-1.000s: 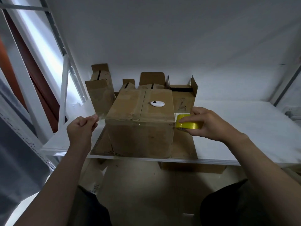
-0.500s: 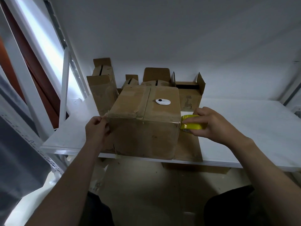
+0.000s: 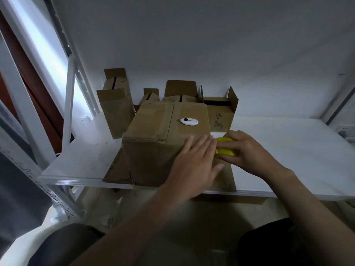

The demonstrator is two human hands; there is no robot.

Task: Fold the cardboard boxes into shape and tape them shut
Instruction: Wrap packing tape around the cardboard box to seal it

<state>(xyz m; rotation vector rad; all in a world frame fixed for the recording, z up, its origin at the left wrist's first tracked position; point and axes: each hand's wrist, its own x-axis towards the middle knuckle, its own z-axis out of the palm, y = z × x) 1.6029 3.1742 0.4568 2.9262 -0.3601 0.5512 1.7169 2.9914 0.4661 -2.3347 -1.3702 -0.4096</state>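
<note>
A person is taping a cardboard box (image 3: 153,156), which is standing on a flat cardboard sheet (image 3: 117,171) at the front edge of a white shelf (image 3: 288,150). The left hand (image 3: 194,162) is lying flat with straight fingers against the box's near face by the upper right corner, apparently smoothing tape down (any strip there is too faint to make out). The right hand (image 3: 247,152) is curling round a yellow roll (image 3: 225,150) and holding it just beside that corner, where it is touching the left fingertips.

The box is looking light and probably empty. Its edges and corners are likely offering stiffness while the panel middles may be giving under pressure, so corners and top edges are seeming the best places to steady it. Being light, it may be sliding on the sheet if the tape is pulled hard. The roll is rigid and sits easily in a grip round its rim.

By count, one box is being worked, with its top flaps closed and one small white disc (image 3: 189,121) resting on it. There is one roll and one sheet. Behind, about five more boxes are waiting, including a tall box (image 3: 117,112) at left and an open box (image 3: 219,116) at right, though overlaps are making the tally uncertain.
</note>
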